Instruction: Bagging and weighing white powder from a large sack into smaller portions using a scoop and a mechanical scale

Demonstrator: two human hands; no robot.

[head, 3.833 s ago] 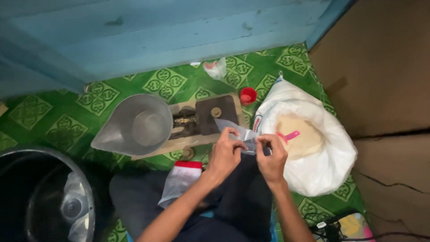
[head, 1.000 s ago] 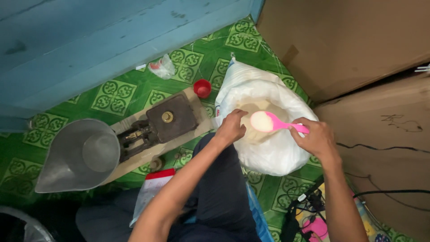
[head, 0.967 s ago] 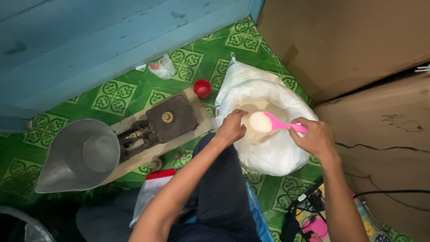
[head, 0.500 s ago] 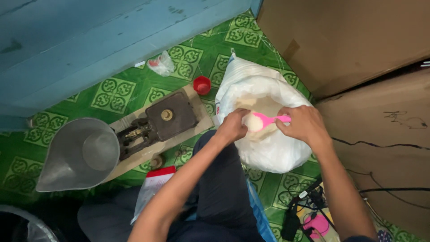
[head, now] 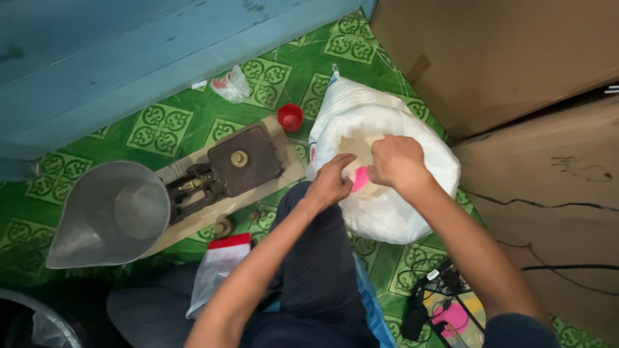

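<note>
Where the view starts, nearest the camera: the person's dark trousers (head: 316, 283) fill the lower middle, with both bare forearms reaching away from the body.
Lower left corner: a dark round bin (head: 32, 322) shows only by its rim and a bit of clear plastic inside.
Beside the left knee: a clear plastic packet with a red top (head: 216, 270) lies flat on the floor.
Lower right: a tangle of black cables and a plug (head: 429, 296) lies on a colourful mat, near the right arm.
Floor: green vinyl floor covering (head: 161, 125) printed with lighter square ornaments runs under everything.
Left hand (head: 330, 183): its fingers are curled shut, pinching the edge of a small pale bag at the sack's mouth.
Right hand (head: 396, 164): closed in a fist over a pink scoop (head: 360, 178), of which only a small pink patch shows between the two hands.
White sack (head: 387, 206): stands open on the floor just ahead of the knees, the hands meeting over its mouth, pale powder inside.
Weighing scale (head: 219, 174): a dark balance on a wooden base, left of the sack, with a grey metal pan (head: 113, 216) at its left end.
Red cap (head: 290, 117): lies on the floor between the scale and the sack's far side.
Crumpled plastic bag (head: 231, 84): near the wall.
Far edge: a blue painted plank wall (head: 129, 58) closes the top left; brown cardboard boxes (head: 516, 64) stand along the right.
</note>
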